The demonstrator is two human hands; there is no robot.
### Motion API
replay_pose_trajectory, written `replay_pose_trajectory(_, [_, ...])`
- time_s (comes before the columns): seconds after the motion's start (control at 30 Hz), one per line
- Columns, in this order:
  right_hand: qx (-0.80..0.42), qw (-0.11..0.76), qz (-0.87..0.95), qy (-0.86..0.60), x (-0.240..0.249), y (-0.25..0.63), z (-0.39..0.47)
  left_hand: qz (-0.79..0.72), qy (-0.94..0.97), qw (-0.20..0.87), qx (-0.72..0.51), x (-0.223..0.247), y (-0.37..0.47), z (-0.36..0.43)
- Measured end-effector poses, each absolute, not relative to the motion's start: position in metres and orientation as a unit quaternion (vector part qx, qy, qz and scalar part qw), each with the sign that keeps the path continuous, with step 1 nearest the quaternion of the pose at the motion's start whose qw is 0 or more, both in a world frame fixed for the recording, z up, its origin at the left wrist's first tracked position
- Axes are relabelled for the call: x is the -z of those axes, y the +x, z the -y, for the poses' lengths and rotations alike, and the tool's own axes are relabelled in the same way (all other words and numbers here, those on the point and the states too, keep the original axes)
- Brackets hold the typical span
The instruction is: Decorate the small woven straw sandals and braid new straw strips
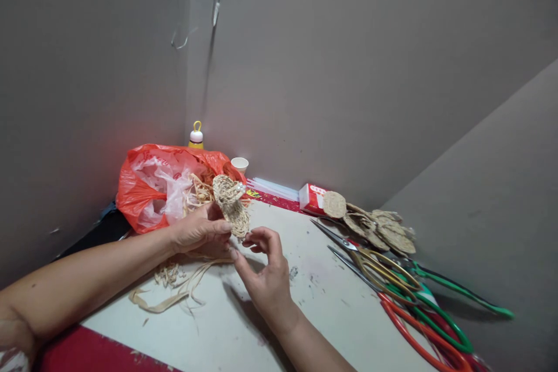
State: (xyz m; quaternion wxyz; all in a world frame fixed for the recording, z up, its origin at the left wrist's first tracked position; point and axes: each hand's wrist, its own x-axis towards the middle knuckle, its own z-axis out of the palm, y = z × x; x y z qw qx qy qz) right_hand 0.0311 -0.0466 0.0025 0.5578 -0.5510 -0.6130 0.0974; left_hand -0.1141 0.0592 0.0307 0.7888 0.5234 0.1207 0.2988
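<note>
My left hand point(204, 228) is closed around a small woven straw slipper point(235, 209), its thumb pressed along the near end. The piece is braided from pale strands, with a rounded top and a band across it. Just beside its lower end is my right hand point(268, 276), thumb and forefinger curved and a little apart. A fingertip lies close against the slipper; whether it touches is hard to see. Below my left hand, loose straw strips point(170, 296) lie on the white tabletop point(209, 325).
Behind my left hand sits a red plastic bag point(131, 192) with straw inside. A paper cup point(239, 165) and yellow bottle point(196, 138) stand at the back. To the right are a red-white box point(310, 197), woven straw pieces point(383, 228), and several scissors point(370, 267) with pointed blades.
</note>
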Motion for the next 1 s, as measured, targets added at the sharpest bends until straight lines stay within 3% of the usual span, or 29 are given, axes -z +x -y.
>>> replay_pose_trajectory(0.27, [-0.05,0.527,0.687,-0.498,-0.001,0.033,0.053,-0.117,0.529,0.79,-0.287,-0.026,-0.113,-0.06])
replay_pose_trajectory(0.47, [-0.044,0.59,0.644,-0.484,-0.002,0.034,0.054,-0.139,0.513,0.805,-0.264,-0.028,-0.114,-0.06])
replay_pose_trajectory(0.67, [-0.184,0.652,0.48,-0.557,-0.004,0.042,0.043,-0.157,0.489,0.812,-0.279,-0.025,-0.115,-0.064])
replay_pose_trajectory(0.83, [-0.214,0.531,0.575,-0.585,0.004,0.046,0.032,-0.158,0.473,0.82,-0.28,-0.027,-0.115,-0.064])
replay_pose_trajectory(1.0, [-0.132,0.389,0.712,-0.569,0.012,0.043,0.032,-0.153,0.454,0.828,-0.29,-0.024,-0.116,-0.065])
